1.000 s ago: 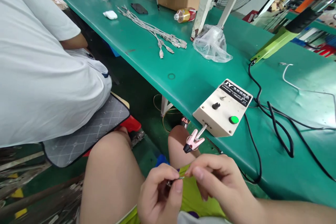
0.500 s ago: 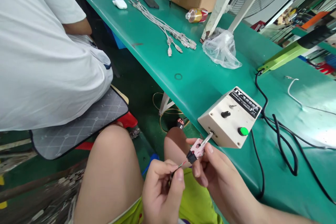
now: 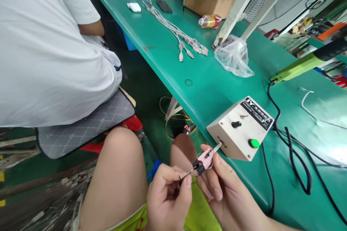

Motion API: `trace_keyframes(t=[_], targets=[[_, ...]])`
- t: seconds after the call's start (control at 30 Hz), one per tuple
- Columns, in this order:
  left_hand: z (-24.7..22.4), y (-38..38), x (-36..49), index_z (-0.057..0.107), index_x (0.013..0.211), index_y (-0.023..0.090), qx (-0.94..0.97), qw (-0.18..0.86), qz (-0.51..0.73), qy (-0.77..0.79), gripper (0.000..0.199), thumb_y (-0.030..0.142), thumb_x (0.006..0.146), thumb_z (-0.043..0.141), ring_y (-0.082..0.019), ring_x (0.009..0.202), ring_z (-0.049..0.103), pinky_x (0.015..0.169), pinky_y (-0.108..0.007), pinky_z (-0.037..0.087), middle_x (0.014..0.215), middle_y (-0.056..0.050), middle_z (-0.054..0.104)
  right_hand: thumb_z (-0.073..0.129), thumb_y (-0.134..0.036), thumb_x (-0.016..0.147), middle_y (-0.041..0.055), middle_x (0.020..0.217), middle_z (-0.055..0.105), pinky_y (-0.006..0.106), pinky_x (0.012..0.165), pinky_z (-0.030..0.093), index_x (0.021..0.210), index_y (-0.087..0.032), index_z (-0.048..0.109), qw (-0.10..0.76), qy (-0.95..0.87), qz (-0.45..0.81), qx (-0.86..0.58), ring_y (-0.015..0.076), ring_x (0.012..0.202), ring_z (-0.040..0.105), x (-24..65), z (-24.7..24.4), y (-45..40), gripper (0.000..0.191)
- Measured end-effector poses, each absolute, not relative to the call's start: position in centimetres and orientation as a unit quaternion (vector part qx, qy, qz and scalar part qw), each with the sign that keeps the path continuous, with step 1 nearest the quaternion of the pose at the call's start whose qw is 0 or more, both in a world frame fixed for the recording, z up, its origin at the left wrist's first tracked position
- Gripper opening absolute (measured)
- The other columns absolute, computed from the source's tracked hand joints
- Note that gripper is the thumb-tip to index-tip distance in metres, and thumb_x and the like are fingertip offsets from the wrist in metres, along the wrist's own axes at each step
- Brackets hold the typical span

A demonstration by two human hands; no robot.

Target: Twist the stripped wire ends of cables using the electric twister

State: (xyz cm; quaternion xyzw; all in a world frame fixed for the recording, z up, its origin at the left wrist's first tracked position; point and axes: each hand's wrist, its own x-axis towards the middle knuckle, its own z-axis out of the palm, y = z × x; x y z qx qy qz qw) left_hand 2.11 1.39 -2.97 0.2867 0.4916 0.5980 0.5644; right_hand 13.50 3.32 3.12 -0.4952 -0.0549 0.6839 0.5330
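Note:
Pinched in my left hand (image 3: 172, 191) is a thin dark cable (image 3: 184, 178) whose fine wire ends reach the tip of a pink clip (image 3: 206, 158). The clip has black jaw tips and sits on a metal shaft (image 3: 217, 148) coming out of a beige control box (image 3: 240, 126). My right hand (image 3: 223, 182) holds the clip between thumb and fingers, and its jaws stand apart. The box carries a black knob, a small toggle switch and a green button. How the wires sit at the jaw is too small to tell.
White USB cables (image 3: 176, 30), a phone (image 3: 164, 6), a bottle (image 3: 210, 21) and a plastic bag (image 3: 235, 56) lie on the green table (image 3: 162, 57). Black cords (image 3: 291, 151) loop right of the box. A person in a white shirt (image 3: 54, 50) sits at left.
The clip's jaws have opened under my right hand. My left hand has brought the wire ends up to the jaw tip. The whole view has shifted slightly.

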Motion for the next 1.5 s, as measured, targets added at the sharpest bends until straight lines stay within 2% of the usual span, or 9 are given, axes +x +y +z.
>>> trace_keyframes(t=[0.27,0.4,0.53,0.67,0.93,1.07,1.23,1.33,1.5], targets=[[-3.4,1.5,1.8,0.064,0.087,0.021,0.299,0.577,0.588,0.481,0.031,0.043,0.106,0.075,-0.008,0.060,0.052,0.058,-0.016,0.048,0.076,0.003,0.063,0.072,-0.044,0.109,-0.0058,0.049,0.050,0.026,0.060,0.033,0.126,-0.016,0.083,0.543,-0.059,0.678,-0.492,0.0128,0.056,0.028,13.5,2.9,3.3,0.035],[-4.3,1.9,0.8,0.065,0.090,0.021,0.348,0.602,0.582,0.422,0.021,0.029,0.108,0.073,-0.009,0.061,0.061,0.057,-0.015,0.050,0.076,0.001,0.067,0.077,-0.044,0.105,-0.0045,0.059,0.057,0.024,0.056,0.031,0.127,-0.020,0.082,0.533,-0.058,0.691,-0.485,0.0096,0.052,0.030,13.5,2.9,3.1,0.033],[-4.2,2.6,0.4,0.065,0.097,0.023,0.369,0.607,0.595,0.376,0.013,0.020,0.109,0.068,-0.011,0.065,0.070,0.060,-0.015,0.056,0.078,0.001,0.070,0.082,-0.034,0.091,-0.0020,0.078,0.064,0.023,0.044,0.026,0.098,-0.020,0.082,0.507,-0.043,0.748,-0.426,0.0046,0.044,0.032,13.4,2.3,2.0,0.016],[-3.6,2.9,0.6,0.063,0.098,0.023,0.370,0.587,0.619,0.368,0.013,0.020,0.111,0.065,-0.010,0.059,0.069,0.060,-0.016,0.059,0.076,0.003,0.069,0.082,-0.024,0.080,-0.0039,0.073,0.062,0.023,0.042,0.029,0.099,-0.017,0.082,0.460,-0.020,0.785,-0.414,0.0038,0.040,0.035,13.1,1.3,1.0,0.020],[-4.0,2.0,-0.6,0.068,0.103,0.023,0.446,0.508,0.625,0.390,0.009,0.015,0.104,0.068,-0.011,0.057,0.062,0.054,-0.017,0.056,0.075,0.002,0.063,0.097,-0.037,0.086,-0.0112,0.051,0.049,0.019,0.043,0.024,0.097,-0.019,0.079,0.467,-0.056,0.762,-0.445,0.0032,0.041,0.025,12.4,1.5,0.9,0.028],[-3.7,1.6,-0.7,0.071,0.104,0.024,0.465,0.524,0.611,0.368,0.007,0.018,0.105,0.069,-0.013,0.057,0.067,0.053,-0.018,0.056,0.073,0.001,0.067,0.101,-0.042,0.082,-0.0096,0.053,0.053,0.020,0.044,0.020,0.089,-0.019,0.074,0.449,-0.052,0.757,-0.472,0.0037,0.044,0.026,12.2,2.1,1.2,0.036],[-3.6,0.7,-0.6,0.074,0.098,0.023,0.431,0.512,0.591,0.450,0.007,0.028,0.103,0.076,-0.010,0.052,0.061,0.051,-0.016,0.051,0.074,0.001,0.071,0.100,-0.042,0.079,-0.0107,0.050,0.049,0.021,0.046,0.018,0.084,-0.020,0.070,0.443,-0.043,0.750,-0.490,0.0047,0.044,0.025,12.1,2.6,1.3,0.038],[-3.9,0.9,-1.1,0.074,0.101,0.024,0.466,0.521,0.580,0.417,0.004,0.020,0.102,0.073,-0.011,0.052,0.063,0.050,-0.017,0.052,0.076,0.000,0.071,0.097,-0.040,0.082,-0.0114,0.048,0.046,0.022,0.046,0.019,0.084,-0.020,0.070,0.448,-0.048,0.753,-0.480,0.0056,0.044,0.025,12.0,2.7,1.4,0.034],[-3.8,2.0,-1.7,0.068,0.102,0.025,0.504,0.554,0.580,0.322,0.015,0.010,0.099,0.067,-0.013,0.052,0.069,0.052,-0.019,0.056,0.074,0.001,0.071,0.096,-0.038,0.082,-0.0095,0.052,0.051,0.022,0.046,0.020,0.085,-0.020,0.071,0.444,-0.043,0.766,-0.464,0.0060,0.045,0.026,11.9,2.7,1.5,0.031]])
